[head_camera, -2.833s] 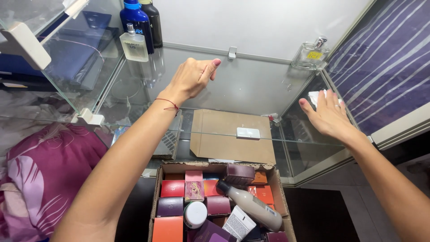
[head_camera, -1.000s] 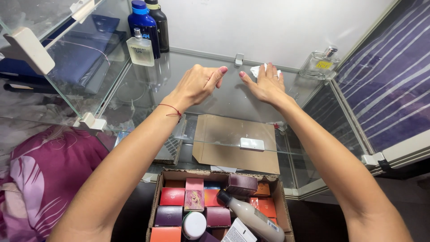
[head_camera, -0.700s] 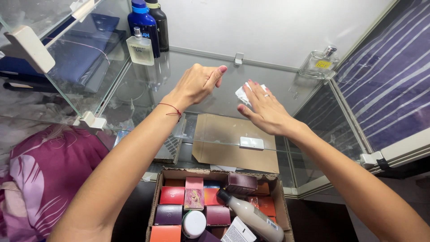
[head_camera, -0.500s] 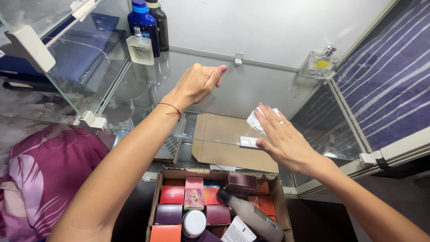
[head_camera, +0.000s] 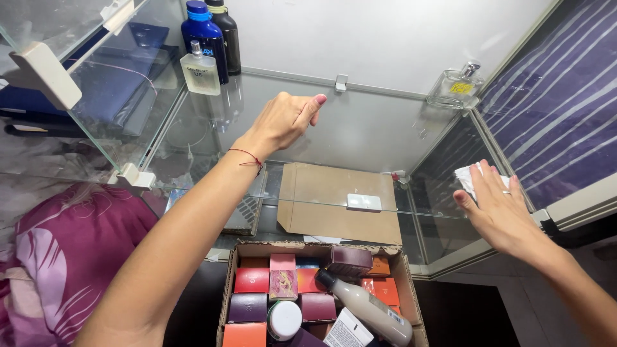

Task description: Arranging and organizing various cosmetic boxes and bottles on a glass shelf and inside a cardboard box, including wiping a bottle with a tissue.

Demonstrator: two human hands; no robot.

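Glass display case (head_camera: 360, 128): standing open beneath the camera, its glass shelf bearing perfume bottles at the back corners.
Cardboard box (head_camera: 226, 289): sitting below the case, packed with small red, purple and orange cartons, a white jar and a beige bottle.
Left hand (head_camera: 283, 119): hovering over the glass shelf, fingers loosely curled, holding nothing.
Right hand (head_camera: 498, 209): pressing flat at the case's right glass side, fingers spread.
White cloth (head_camera: 466, 177): lying crumpled under the right fingertips, against the glass.
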